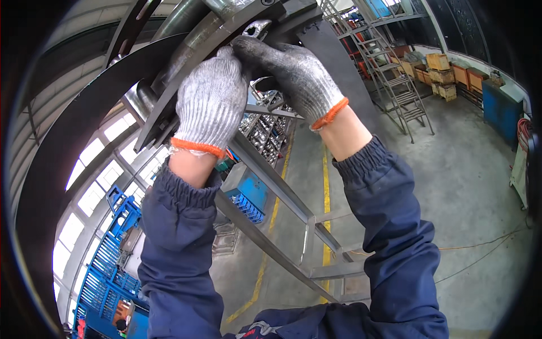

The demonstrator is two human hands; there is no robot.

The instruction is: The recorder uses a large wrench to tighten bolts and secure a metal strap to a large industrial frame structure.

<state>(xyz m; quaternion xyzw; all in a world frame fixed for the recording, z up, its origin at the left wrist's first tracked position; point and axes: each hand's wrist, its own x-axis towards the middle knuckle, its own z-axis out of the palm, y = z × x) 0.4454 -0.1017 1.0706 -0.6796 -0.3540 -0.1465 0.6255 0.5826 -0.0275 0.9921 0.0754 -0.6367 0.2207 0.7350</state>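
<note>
Both my hands are raised to a large steel assembly and wear grey-white knit gloves with orange cuffs, blackened at the fingers. My left hand (210, 99) is closed against the underside of a long steel bar (195, 56); what its fingers hold is hidden. My right hand (299, 76) reaches in from the right, its fingers curled and meeting the left fingertips. Whatever it grips does not show. Just above the fingertips sits a small shiny metal piece with a hole (258, 26). A dark flat plate (339, 62) stands right of my right hand.
A big curved dark band (51, 152) sweeps down the left. Below my hands runs a steel ladder-like frame (271, 181). Past it are a blue bin (248, 186), blue racking (101, 282), rolling steps (398, 85), stacked wooden crates (440, 70) and a cable across the floor (480, 247).
</note>
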